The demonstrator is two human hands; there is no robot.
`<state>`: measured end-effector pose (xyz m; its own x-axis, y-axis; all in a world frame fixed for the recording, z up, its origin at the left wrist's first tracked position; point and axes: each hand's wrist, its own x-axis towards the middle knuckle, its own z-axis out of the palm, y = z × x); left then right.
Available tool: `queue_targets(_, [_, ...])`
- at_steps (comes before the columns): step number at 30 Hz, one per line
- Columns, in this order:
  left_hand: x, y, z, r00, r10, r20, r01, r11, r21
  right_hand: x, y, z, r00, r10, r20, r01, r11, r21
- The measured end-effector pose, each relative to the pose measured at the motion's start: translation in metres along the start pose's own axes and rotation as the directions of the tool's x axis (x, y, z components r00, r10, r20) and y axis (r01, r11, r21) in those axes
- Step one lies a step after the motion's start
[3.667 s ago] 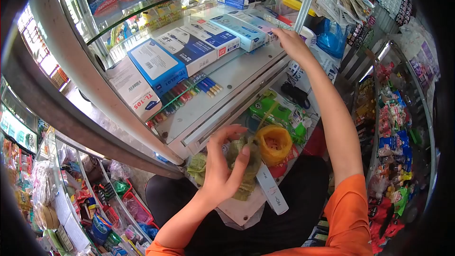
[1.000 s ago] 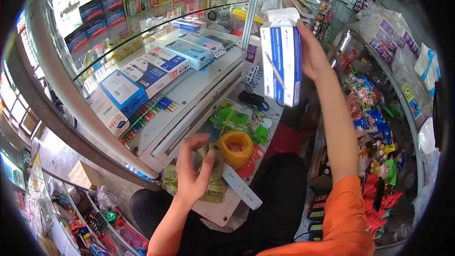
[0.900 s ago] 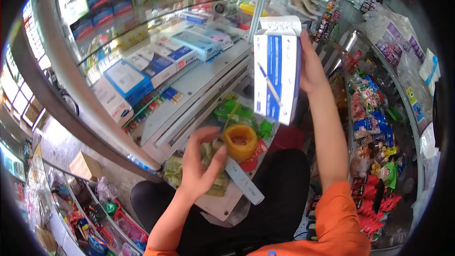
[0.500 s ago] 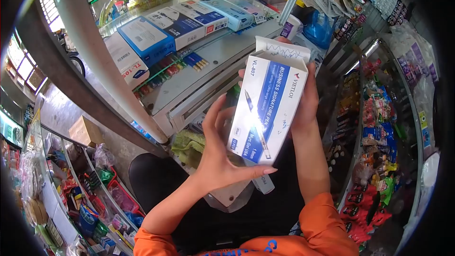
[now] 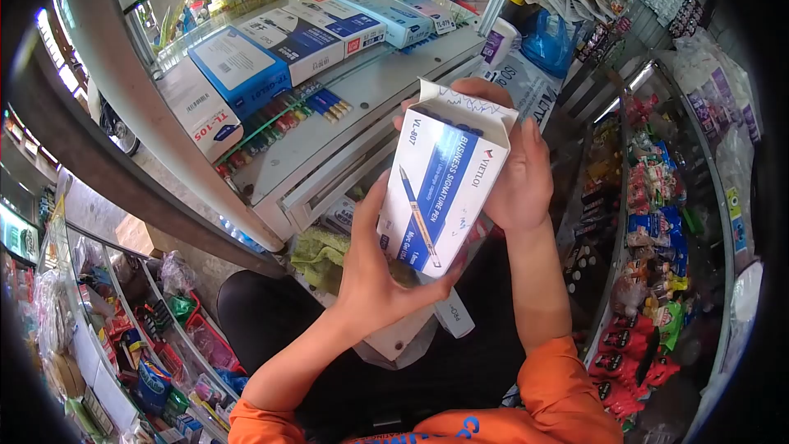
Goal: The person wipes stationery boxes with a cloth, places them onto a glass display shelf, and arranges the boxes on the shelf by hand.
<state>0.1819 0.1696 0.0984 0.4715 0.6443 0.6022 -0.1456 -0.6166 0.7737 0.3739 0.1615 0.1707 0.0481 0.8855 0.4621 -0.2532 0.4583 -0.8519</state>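
Note:
A white and blue pen box, printed "Business Signature Pen", is tilted between my two hands. Its top flap is up, and dark pen ends show inside the opening. My left hand grips the lower left side and bottom edge, thumb underneath. At the upper right, my right hand holds the back and side, its fingers partly hidden behind the flap. Below the box, a smaller white and grey carton lies near my lap. A green cloth sits left of my left hand.
On the glass counter ahead stand several pen boxes, among them a blue one and a white one. Loose pens lie under the glass beside them. A curved shelf of snack packets runs along my right; a cardboard box is on the floor at left.
The pen box has moved slightly left and down, and its opening now shows the pens inside. My right hand has turned, with more of its palm side visible.

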Motion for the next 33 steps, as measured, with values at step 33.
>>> queue_targets(33, [0.015, -0.022, -0.025, 0.993, -0.112, -0.028, 0.104, 0.973, -0.206, -0.008, 0.025, 0.041, 0.981, 0.176, -0.085, -0.191, 0.955, -0.228])
